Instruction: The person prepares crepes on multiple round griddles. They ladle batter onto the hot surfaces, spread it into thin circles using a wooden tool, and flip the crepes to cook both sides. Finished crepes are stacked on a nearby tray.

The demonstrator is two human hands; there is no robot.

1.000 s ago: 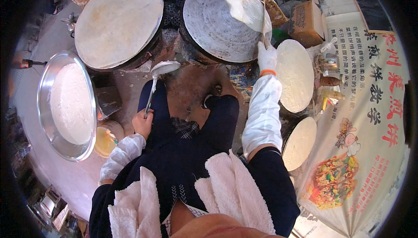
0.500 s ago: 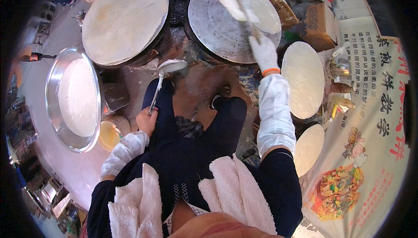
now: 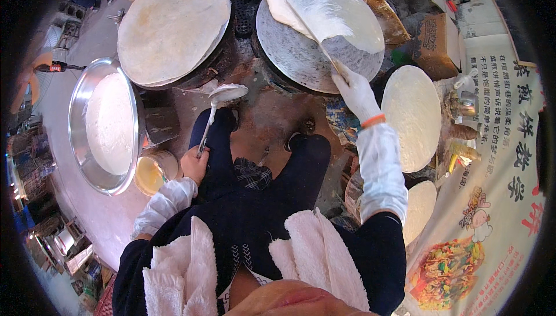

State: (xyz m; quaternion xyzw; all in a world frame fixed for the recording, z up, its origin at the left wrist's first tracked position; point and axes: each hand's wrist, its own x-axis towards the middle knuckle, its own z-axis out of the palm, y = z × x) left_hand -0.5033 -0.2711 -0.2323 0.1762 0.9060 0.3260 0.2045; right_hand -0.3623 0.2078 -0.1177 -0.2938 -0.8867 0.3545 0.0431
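Grasps a long, thin spreader (image 3: 311, 32) by the near end in the gloved right hand (image 3: 357, 93), with fingers wrapped round the handle; clasps a ladle (image 3: 229, 92) low on the stem in the bare left hand (image 3: 194, 164). Reaches ahead and to the left of the right grip with the spreader, with the blade laid across a round griddle (image 3: 289, 54) and against the white batter (image 3: 339, 8). Looks light and fairly stiff, so probably easy to tilt from the wrist alone (perhaps with a little flex toward the far end). Best held at the handle, short of the batter, in a sure but relaxed grip; could turn slick if smeared. Expect the batter to be soft, sticky and easily torn where thin, to be handled through the blade rather than by hand. Judge the ladle rigid and somewhat top-heavy, with the white-coated bowl ahead and slightly to the right of the left grip; better held on the lower stem, clear of the coating. Note, ahead and to the left of the left grip, a steel basin (image 3: 78, 122) of pale mixture (image 3: 109, 124), likely heavy and best lifted by opposite sides of the rim. See also, just right of the right grip, a pale round sheet (image 3: 411, 119), likely floppy and in need of support from beneath.
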